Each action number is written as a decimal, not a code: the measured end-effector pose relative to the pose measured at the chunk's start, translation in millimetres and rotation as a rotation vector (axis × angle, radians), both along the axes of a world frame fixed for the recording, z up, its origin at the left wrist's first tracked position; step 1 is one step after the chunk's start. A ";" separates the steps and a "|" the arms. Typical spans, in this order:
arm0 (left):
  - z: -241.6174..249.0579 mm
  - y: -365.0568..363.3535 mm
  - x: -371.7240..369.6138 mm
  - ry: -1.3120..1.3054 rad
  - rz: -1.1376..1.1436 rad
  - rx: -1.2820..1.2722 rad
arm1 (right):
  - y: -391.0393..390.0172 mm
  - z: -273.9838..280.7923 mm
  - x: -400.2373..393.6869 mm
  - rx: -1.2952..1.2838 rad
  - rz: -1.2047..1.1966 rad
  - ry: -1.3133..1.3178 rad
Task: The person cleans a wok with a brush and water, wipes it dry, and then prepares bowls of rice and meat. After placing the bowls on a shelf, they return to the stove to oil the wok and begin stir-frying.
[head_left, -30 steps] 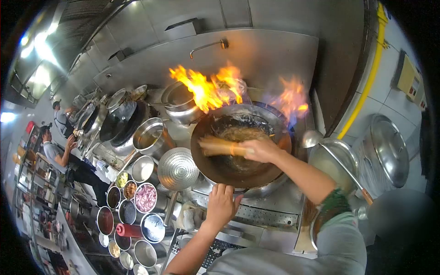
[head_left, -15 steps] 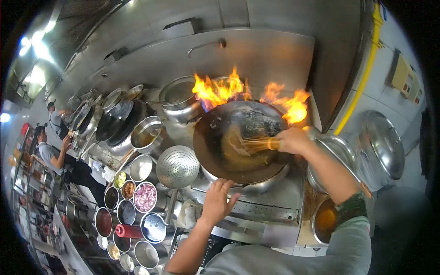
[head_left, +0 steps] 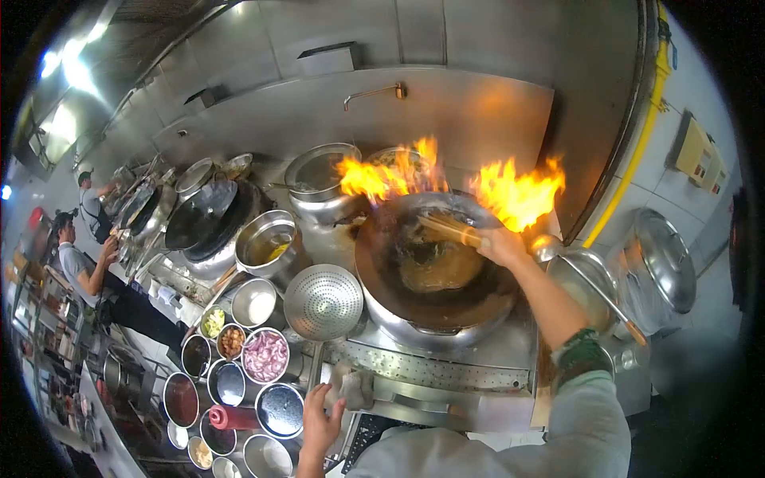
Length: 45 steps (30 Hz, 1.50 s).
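Brush (head_left: 450, 229) leans inside the wok (head_left: 384, 272), held in the closed fingers of the right hand (head_left: 504, 247); the left hand (head_left: 320, 422), fingers loosely parted, is beside a cloth (head_left: 357, 389). Flames (head_left: 519, 195) rise behind the wok, above the metal counter (head_left: 438, 361), before a steel wall (head_left: 486, 107). The right arm (head_left: 551, 299) reaches forward.

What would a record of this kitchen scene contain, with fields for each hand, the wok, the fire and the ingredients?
Right hand: grips bamboo wok brush
Left hand: open, beside grey cloth; contact unclear
Wok: brownish liquid pooled inside
Fire: flames at the wok's far side
Ingredients: sliced red onion in metal pot
Beside wok: perforated ladle
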<state>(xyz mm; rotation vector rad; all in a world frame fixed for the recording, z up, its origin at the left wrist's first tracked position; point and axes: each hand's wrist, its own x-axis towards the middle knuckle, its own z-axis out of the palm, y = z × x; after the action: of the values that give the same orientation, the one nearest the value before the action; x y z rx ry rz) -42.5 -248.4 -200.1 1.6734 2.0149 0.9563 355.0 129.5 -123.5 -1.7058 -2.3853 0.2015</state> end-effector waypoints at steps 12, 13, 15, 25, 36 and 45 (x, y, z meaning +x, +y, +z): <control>-46.5 9.4 -2.1 -0.137 0.027 -0.180 | -121.1 104.1 8.1 -0.194 0.197 -0.029; -51.9 12.1 -0.9 -0.217 0.079 -0.237 | -131.0 113.3 22.8 -0.243 0.205 -0.030; -70.5 20.5 -3.4 -0.339 0.088 -0.236 | -133.9 104.8 27.0 -0.271 0.188 -0.015; -78.2 47.6 -5.3 -0.281 -0.032 -0.295 | -142.6 91.4 26.5 -0.271 0.127 -0.028; 29.5 42.2 11.7 -1.467 0.245 -0.577 | -79.4 54.0 -13.8 -0.129 -0.303 -0.162; 19.9 136.5 84.5 -1.563 -0.060 -0.725 | -39.2 -4.7 -46.8 -0.083 -0.296 0.166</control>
<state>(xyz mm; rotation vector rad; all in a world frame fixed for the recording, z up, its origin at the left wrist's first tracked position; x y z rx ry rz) 41.9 -111.8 -180.2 0.2464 0.9311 0.8462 308.2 90.2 -128.3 -1.9692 -2.0053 0.3827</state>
